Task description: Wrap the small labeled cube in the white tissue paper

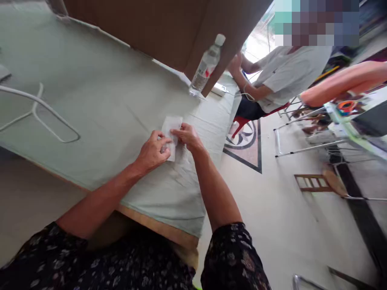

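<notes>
Left hand [154, 152]: fingers curled on the lower left of a thin white slip [171, 121]; pinching or merely touching, cannot tell. Slip sits between both hands, over the cloth; likely light, limp, quick to crease, best taken by its edges. Right hand [188, 136]: thumb and forefinger pinching its right side. Left to right: bent white tube [18, 92], pale green cloth [105, 108], brown carton [145, 32], capped bottle [205, 66], seated person [290, 76], pale floor [256, 209], wooden seat [334, 181]

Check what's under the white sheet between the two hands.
Pale green tablecloth shows around the white sheet. The spot directly beneath is covered by the sheet, left hand and right hand, so I can't tell what's there.
</notes>
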Demonstrator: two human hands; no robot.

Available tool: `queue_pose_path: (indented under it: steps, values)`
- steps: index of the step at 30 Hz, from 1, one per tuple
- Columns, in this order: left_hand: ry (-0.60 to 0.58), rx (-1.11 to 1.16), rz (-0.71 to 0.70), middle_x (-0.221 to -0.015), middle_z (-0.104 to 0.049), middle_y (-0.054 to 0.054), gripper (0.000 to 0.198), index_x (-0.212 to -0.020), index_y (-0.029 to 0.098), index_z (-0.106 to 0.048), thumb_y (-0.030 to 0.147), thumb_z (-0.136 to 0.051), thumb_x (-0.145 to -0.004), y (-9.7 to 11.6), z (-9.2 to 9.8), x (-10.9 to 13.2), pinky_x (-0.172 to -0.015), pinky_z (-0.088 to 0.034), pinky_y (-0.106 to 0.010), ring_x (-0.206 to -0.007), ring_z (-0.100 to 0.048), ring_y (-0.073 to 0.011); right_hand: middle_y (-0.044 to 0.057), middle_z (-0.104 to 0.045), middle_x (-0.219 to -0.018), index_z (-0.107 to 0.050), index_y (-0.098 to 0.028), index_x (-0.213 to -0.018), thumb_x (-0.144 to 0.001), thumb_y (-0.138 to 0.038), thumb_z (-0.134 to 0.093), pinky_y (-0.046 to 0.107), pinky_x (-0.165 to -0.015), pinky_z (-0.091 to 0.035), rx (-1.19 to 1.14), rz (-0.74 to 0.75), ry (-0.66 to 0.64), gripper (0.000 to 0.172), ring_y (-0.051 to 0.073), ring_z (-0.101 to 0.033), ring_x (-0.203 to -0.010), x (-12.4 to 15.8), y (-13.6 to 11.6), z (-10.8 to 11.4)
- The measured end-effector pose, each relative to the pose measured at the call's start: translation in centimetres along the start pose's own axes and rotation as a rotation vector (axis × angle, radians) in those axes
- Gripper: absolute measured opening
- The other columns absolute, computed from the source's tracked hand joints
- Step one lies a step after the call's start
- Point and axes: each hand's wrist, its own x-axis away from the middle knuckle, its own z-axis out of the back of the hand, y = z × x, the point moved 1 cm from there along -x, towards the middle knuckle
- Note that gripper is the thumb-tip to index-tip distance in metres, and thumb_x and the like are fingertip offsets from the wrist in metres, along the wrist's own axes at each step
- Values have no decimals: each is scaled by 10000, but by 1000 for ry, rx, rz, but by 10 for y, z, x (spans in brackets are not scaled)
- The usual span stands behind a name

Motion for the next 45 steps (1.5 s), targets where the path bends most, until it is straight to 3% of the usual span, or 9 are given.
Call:
queue_pose_path:
  steps: [4,11,17,21,27,31,36,42,45]
  values:
    - [10,50,34,-1216,-594,-75,388,-1173,197,-738,258,-666,-798,-3,-3,-4,-913,-588,-355,-819,-619,-150,-37,-647,-668,-705,-196,-716,-668,-389,-801,251,-630,-451,17,160,-11,221,113,-529,-638,14,1,-1]
    - [74,141,37,-1414,-525,-150,792,-1432,192,-523,333,-834,-718,-13,3,-12,-1040,-546,-420,-1238,-591,-285,19,-755,-920,-819,-243,-849,-847,-273,-710,340,-890,-526,340,538,-13,113,191,-677,-932,61,6,1]
    - [-160,241,-46,-1364,-592,-109,231,-947,192,-673,213,-696,-718,-17,15,-20,-1079,-517,-430,-1295,-585,-286,86,-720,-1291,-752,-255,-1254,-923,-314,-725,447,-1103,-490,687,717,-74,337,250,-659,-1208,94,18,5]
    - [-184,291,2,-1307,-659,-95,226,-882,189,-657,210,-644,-658,-16,17,-21,-1047,-530,-436,-1174,-647,-269,127,-668,-1399,-670,-236,-1371,-883,-264,-753,485,-1130,-480,869,743,-26,496,296,-607,-1288,96,30,-2]
    - [-139,330,59,-1222,-729,-106,378,-991,171,-718,428,-643,-725,-5,29,-22,-1036,-519,-419,-1134,-661,-290,91,-717,-1141,-745,-217,-1129,-907,-378,-699,373,-920,-546,615,527,62,279,233,-658,-1041,75,22,-7]
    - [-337,355,112,-980,-730,-45,541,-1124,148,-725,479,-622,-710,-1,34,-21,-852,-536,-370,-938,-658,-260,-6,-579,-700,-681,-198,-847,-904,-637,-611,281,-607,-439,308,165,-74,448,147,-526,-655,69,11,-2]
    - [-409,443,127,-1007,-723,-48,527,-1129,143,-697,449,-677,-701,0,31,-20,-819,-518,-343,-926,-659,-237,-49,-422,-609,-529,-218,-666,-862,-676,-630,272,-566,-318,327,160,17,508,109,-394,-597,76,8,0]
    - [-333,580,168,-1001,-739,-53,502,-1106,147,-682,474,-729,-728,-2,27,-21,-844,-524,-347,-954,-683,-239,24,-735,-977,-681,-219,-1139,-760,-613,-800,301,-772,-501,200,201,-70,560,194,-660,-895,84,12,0]
    - [-357,608,185,-944,-741,-43,481,-1075,148,-695,458,-747,-711,-1,28,-21,-821,-521,-337,-919,-689,-232,39,-763,-925,-697,-205,-1099,-751,-618,-807,308,-769,-506,182,156,-24,551,200,-674,-876,86,15,-3]
